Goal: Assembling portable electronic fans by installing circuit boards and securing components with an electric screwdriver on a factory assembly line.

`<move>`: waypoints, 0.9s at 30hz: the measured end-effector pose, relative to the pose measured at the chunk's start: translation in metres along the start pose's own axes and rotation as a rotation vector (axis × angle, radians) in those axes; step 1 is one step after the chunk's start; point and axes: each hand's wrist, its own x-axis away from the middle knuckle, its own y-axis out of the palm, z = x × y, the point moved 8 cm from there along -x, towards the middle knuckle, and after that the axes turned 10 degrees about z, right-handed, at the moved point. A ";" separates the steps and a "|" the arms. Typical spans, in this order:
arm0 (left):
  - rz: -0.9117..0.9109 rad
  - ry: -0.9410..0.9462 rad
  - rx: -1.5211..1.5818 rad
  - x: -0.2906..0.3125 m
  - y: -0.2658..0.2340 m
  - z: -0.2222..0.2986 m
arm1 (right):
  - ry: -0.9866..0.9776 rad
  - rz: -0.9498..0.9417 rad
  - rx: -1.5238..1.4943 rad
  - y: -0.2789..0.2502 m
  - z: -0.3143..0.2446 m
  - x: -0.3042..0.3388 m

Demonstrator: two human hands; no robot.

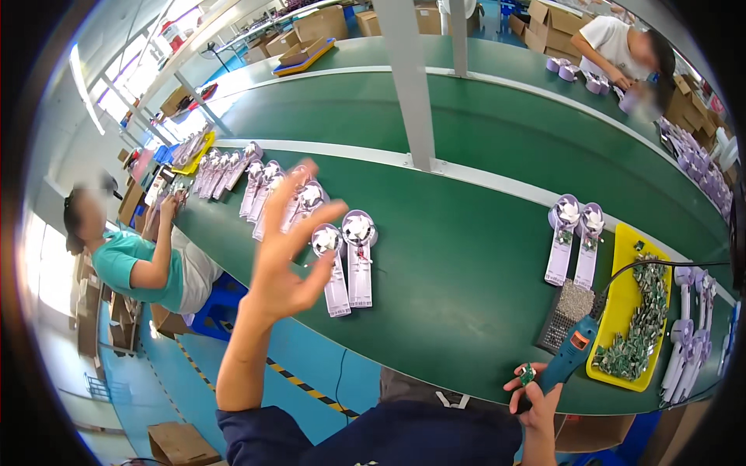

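Note:
My left hand (pixel 286 247) is raised above the green conveyor belt (pixel 466 264), fingers spread, holding nothing. Just beyond it lie two lilac hand-fan halves (pixel 350 260) with white impellers. My right hand (pixel 535 394) sits at the belt's near edge, gripping a blue electric screwdriver (pixel 571 353) with an orange switch, and pinching a small green circuit board (pixel 528 374) in its fingers. Two more lilac fan halves (pixel 573 237) lie to the upper right of that hand.
A yellow tray (pixel 625 299) of green circuit boards and a dark tray of screws (pixel 567 311) lie by my right hand. More fan halves (pixel 688 326) lie at far right. A row of fan halves (pixel 233 171) runs left toward a seated person in teal (pixel 148 264). Another person (pixel 622 46) works beyond the belt.

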 end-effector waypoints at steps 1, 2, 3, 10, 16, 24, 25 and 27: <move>-0.187 -0.137 -0.017 0.029 0.024 -0.020 | 0.007 -0.003 -0.001 0.000 -0.001 0.000; -0.379 -0.164 -0.091 0.050 0.042 -0.031 | 0.012 -0.011 0.024 0.002 0.000 -0.001; -0.400 -0.190 -0.081 0.065 0.048 -0.035 | 0.018 -0.018 0.046 0.004 0.000 -0.001; -0.379 -0.129 -0.205 0.074 0.091 -0.052 | 0.018 -0.087 0.053 0.007 -0.001 0.000; -0.332 -0.093 -0.114 0.068 0.110 -0.039 | 0.011 -0.078 0.078 0.008 0.000 0.005; -0.314 -0.086 0.328 0.080 0.159 0.098 | 0.035 -0.024 0.290 0.010 -0.024 0.004; -0.274 -0.155 0.435 0.087 0.167 0.108 | 0.022 -0.022 0.327 0.013 -0.027 0.003; -0.242 -0.262 0.559 0.099 0.176 0.121 | 0.045 0.023 0.421 0.016 -0.030 0.000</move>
